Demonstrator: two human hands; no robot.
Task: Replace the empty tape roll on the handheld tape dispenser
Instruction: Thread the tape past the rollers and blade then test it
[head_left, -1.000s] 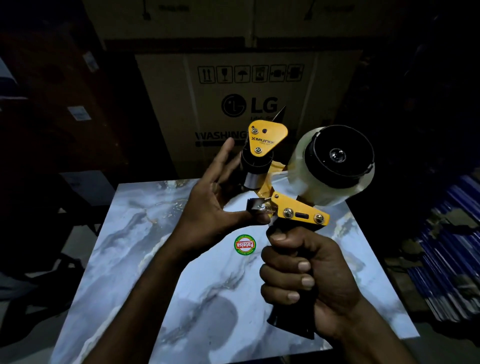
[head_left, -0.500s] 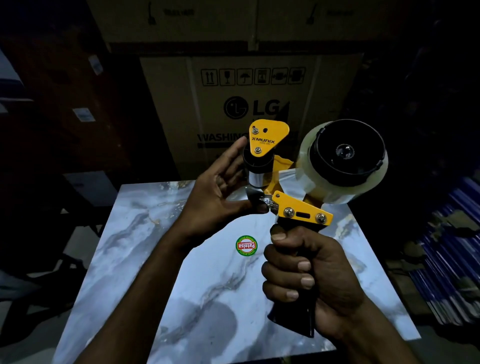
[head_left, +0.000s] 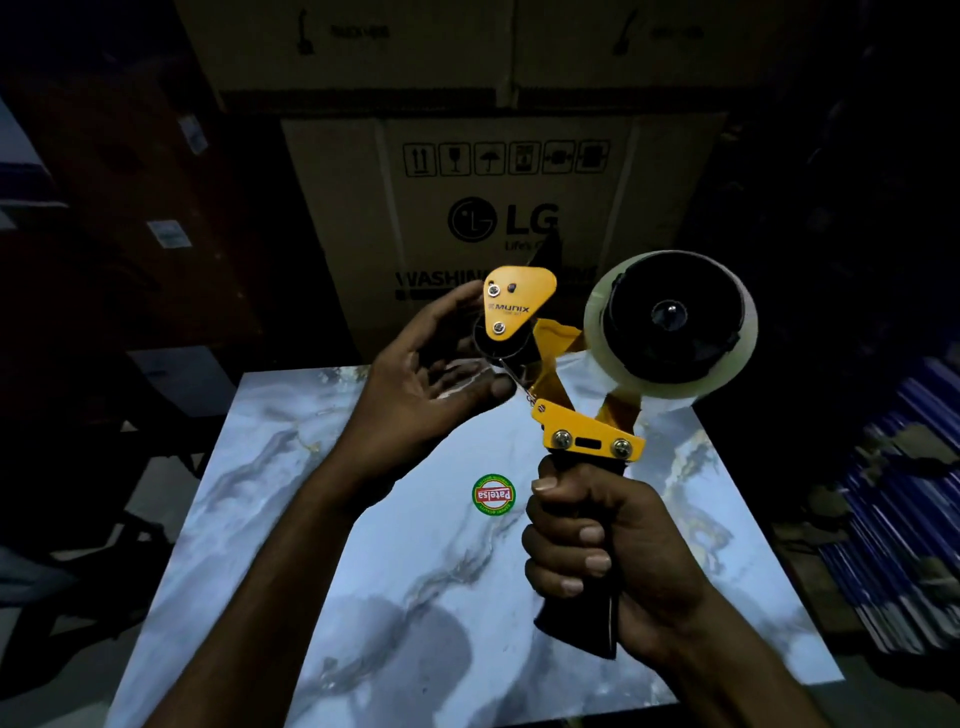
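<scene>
A yellow and black handheld tape dispenser (head_left: 587, 431) is held upright above the marble table (head_left: 415, 597). My right hand (head_left: 597, 551) is wrapped around its black handle. A clear tape roll (head_left: 675, 384) sits on the black hub at the dispenser's right side. My left hand (head_left: 415, 384) cups the dispenser's front roller end, below the yellow triangular plate (head_left: 517, 306). Its thumb presses near the metal flap under the roller and its fingers curl behind the roller. Whether a tape strip lies between the fingers is too dim to tell.
A round green and red sticker (head_left: 493, 494) lies on the table. Large cardboard boxes (head_left: 498, 218) stand just beyond the table's far edge. Blue striped material (head_left: 904, 499) lies on the floor to the right. The surroundings are dark.
Both hands have tilted the dispenser slightly and raised it. My left hand's fingers have curled further around the roller end, and the thumb has slid up against the flap.
</scene>
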